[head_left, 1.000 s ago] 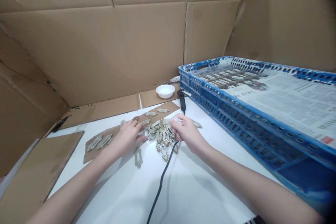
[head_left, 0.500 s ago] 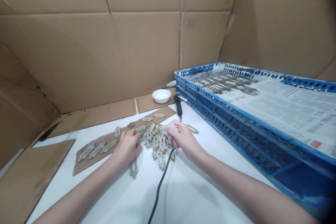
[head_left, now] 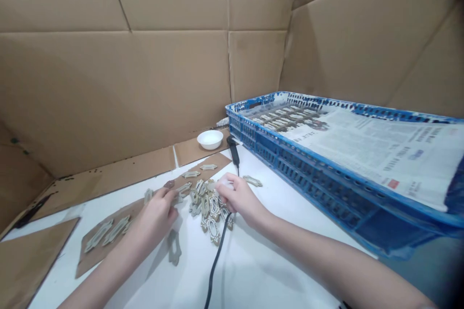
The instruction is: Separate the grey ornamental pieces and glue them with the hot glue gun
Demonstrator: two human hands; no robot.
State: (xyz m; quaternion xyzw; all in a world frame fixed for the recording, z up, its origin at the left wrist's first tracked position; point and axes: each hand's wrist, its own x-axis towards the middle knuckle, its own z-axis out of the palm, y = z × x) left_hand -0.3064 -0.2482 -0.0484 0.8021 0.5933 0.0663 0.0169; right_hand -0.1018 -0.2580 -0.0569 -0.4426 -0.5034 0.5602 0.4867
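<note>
Right hand (head_left: 239, 199): grip closed, thumb and fingers pinching whitish object (head_left: 226, 183), mostly hidden, just over right side of ornate plate pile (head_left: 206, 206). Left hand (head_left: 157, 213): grip partly open, fingers bent, fingertips at pale plate (head_left: 179, 197) left of pile; cannot tell if plate is held. Pile on worktop (head_left: 261, 265) between hands, black cable (head_left: 211, 274) running from right hand toward near edge. White bowl (head_left: 210, 140) near far edge; blue crate (head_left: 326, 188) along right edge.
</note>
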